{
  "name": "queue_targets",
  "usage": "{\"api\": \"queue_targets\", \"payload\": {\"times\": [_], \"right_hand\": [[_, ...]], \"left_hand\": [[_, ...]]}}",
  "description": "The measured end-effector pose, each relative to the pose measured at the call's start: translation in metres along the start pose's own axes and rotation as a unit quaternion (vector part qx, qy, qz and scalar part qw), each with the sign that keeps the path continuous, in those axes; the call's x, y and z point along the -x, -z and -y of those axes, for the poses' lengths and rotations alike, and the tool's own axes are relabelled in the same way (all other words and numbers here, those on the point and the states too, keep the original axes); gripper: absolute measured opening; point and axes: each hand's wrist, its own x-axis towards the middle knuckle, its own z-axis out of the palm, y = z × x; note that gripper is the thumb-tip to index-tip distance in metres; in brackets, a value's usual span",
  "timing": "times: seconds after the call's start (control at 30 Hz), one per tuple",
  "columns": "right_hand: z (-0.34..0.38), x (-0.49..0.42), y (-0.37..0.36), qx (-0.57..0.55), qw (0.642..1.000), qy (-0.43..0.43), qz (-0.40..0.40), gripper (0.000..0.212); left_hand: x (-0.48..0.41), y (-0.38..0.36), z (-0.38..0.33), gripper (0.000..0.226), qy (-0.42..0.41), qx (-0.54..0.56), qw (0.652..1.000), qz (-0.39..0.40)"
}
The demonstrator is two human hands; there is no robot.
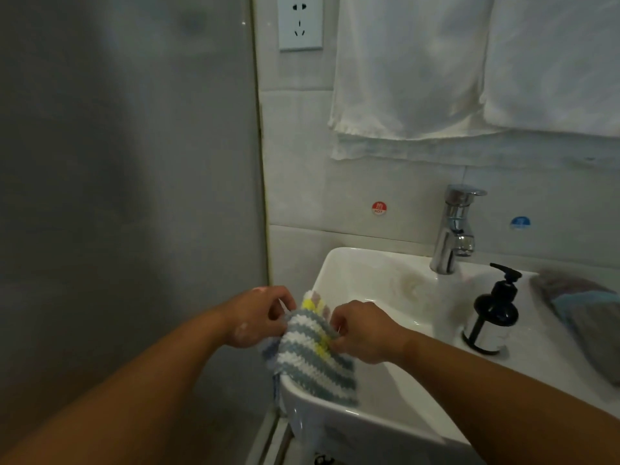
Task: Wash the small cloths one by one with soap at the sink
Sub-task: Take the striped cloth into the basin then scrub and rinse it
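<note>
A small knitted cloth (313, 359) with grey and white stripes and yellow patches hangs over the left front corner of the white sink (362, 273). My left hand (260, 317) pinches its upper left edge. My right hand (364, 330) pinches its upper right edge, so the cloth is stretched between both hands. Soap suds cling to my left wrist. A black pump soap bottle (493, 313) stands on the sink's right ledge. More folded cloths (583, 310), grey and blue, lie at the far right of the ledge.
A chrome faucet (453, 229) rises at the back of the sink. White towels (436, 68) hang on the tiled wall above it. A wall socket (300, 21) sits at the top. A glass partition (134, 162) fills the left side.
</note>
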Motion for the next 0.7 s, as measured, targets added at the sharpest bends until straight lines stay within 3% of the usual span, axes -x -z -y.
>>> {"api": "queue_targets", "payload": {"times": [0.2,0.57,0.7], "right_hand": [[-0.008,0.009,0.01,-0.031,0.999,-0.007,0.027,0.015],[-0.039,0.07,0.074,-0.192,0.981,0.012,0.006,0.006],[-0.079,0.11,0.097,-0.224,0.974,-0.022,-0.008,0.008]], "left_hand": [[0.008,0.01,-0.01,0.005,-0.004,-0.07,0.997,-0.028],[0.005,0.042,-0.087,0.014,-0.04,-0.042,0.997,-0.048],[-0.009,0.02,-0.128,0.009,-0.047,-0.018,0.999,-0.003]]}}
